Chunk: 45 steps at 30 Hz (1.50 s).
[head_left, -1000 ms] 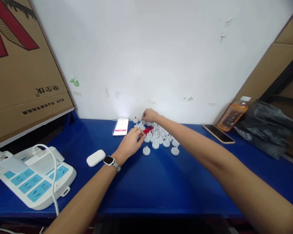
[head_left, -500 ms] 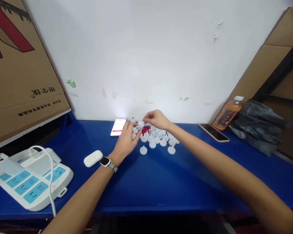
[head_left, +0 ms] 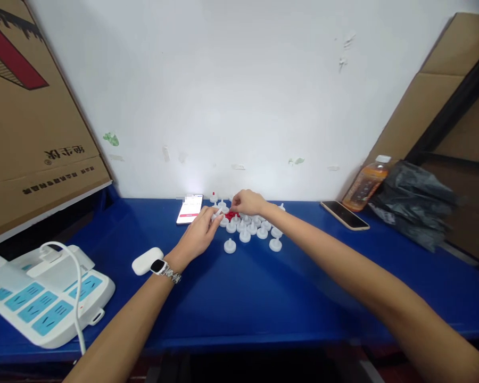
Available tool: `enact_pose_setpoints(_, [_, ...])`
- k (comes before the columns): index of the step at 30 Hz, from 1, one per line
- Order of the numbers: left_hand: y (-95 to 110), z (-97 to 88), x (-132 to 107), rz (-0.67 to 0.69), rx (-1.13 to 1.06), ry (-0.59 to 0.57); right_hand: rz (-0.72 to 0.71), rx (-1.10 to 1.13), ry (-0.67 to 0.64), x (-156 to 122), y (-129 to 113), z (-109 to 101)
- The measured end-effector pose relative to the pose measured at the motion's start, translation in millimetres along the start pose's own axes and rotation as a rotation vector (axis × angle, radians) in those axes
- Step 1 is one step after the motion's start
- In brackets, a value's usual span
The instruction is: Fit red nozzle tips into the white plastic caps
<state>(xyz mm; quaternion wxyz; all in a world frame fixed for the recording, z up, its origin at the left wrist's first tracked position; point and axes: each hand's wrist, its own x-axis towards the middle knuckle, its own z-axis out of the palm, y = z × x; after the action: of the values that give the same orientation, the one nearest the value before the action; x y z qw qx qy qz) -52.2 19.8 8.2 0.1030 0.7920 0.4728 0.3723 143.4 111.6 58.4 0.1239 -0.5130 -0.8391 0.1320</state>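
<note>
Several small white round caps (head_left: 250, 230) lie in a cluster on the blue table (head_left: 263, 298), around a little heap of red pieces (head_left: 232, 215). My left hand (head_left: 198, 235), with a watch on its wrist, pinches a small white cap at the cluster's left edge. My right hand (head_left: 247, 202) reaches over the far side of the cluster with its fingertips pinched together next to the left hand's fingers; what it grips is too small to make out.
A lit phone (head_left: 190, 208) lies just left of the cluster, a white earbud case (head_left: 144, 260) near my left wrist. A white power strip (head_left: 40, 298) with a cable sits far left. A dark phone (head_left: 345, 214), an orange bottle (head_left: 364, 183) and a black bag (head_left: 417, 205) are right.
Both hands have come together over the red heap. The right hand drew back from the far row toward the left hand. The camera shifted slightly to the right.
</note>
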Motion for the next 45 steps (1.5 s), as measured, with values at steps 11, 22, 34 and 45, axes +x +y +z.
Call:
enact_pose_setpoints(11, [4, -0.2, -3, -0.008, -0.015, -0.045, 0.125, -0.157, -0.147, 18, -16, 4])
enact_pose_setpoints(22, [4, 0.7, -3, 0.003, -0.009, -0.047, 0.133, -0.148, -0.146, 18, -18, 9])
enact_pose_setpoints(34, [4, -1.0, -2, -0.021, -0.032, -0.051, 0.058, -0.112, -0.199, 21, -3, -1])
enact_pose_setpoints(45, [2, -1.3, -2, -0.021, -0.022, -0.057, 0.055, -0.120, -0.203, 23, -2, 8])
